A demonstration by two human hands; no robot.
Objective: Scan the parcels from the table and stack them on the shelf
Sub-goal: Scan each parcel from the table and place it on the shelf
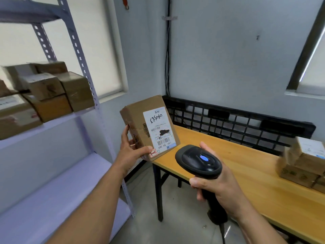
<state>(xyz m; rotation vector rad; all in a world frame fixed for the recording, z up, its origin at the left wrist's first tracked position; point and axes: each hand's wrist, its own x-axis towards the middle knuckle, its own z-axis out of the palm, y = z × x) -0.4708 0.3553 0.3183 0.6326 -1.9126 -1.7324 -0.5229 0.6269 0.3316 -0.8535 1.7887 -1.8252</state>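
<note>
My left hand (131,150) grips a brown cardboard parcel (139,120) by its lower left corner and holds it tilted above the table's left end. Its white shipping label (159,130) faces me, upside down. My right hand (216,184) holds a black handheld barcode scanner (198,161) by the handle; a blue light glows on top and the head points at the label. More cardboard parcels (302,164) are stacked on the wooden table (246,173) at the right. Several parcels (51,92) sit on the grey metal shelf (52,124) at the left.
A black plastic crate-like grid (237,124) stands along the wall behind the table. The shelf's perforated upright (91,88) is close to the held parcel. A lower shelf board (61,187) lies below. The scanner's cable hangs toward the floor.
</note>
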